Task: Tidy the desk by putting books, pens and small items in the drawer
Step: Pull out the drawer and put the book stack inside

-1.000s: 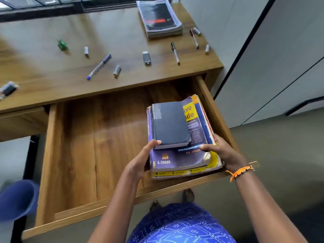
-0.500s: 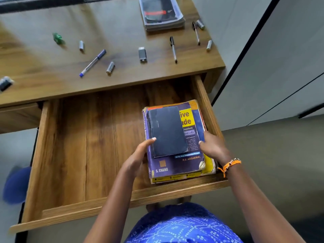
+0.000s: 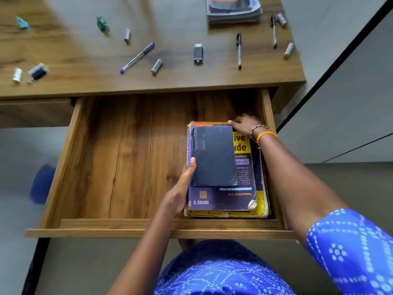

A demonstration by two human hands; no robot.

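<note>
The open drawer (image 3: pixel 110 158) now holds the book stack (image 3: pixel 244 188) in its right end, a dark notebook (image 3: pixel 213 156) on top; half a second ago it sat further forward. The left hand (image 3: pixel 180 188) grips the stack's left edge. The right hand (image 3: pixel 244 124) has shifted to the far corner, apparently curled over it. Pens (image 3: pixel 137 58) lie on the worktop (image 3: pixel 170 81).

A stack of books (image 3: pixel 225 177) lies in the open drawer (image 3: pixel 127 158), pushed into its right front corner, a small dark book on top. The left hand (image 3: pixel 180 188) holds the stack's left edge while the right hand (image 3: pixel 244 125) rests at its far edge. Pens (image 3: pixel 137 58), batteries (image 3: pixel 156 66) and another book (image 3: pixel 232 7) lie on the desk (image 3: pixel 63 60).
</note>
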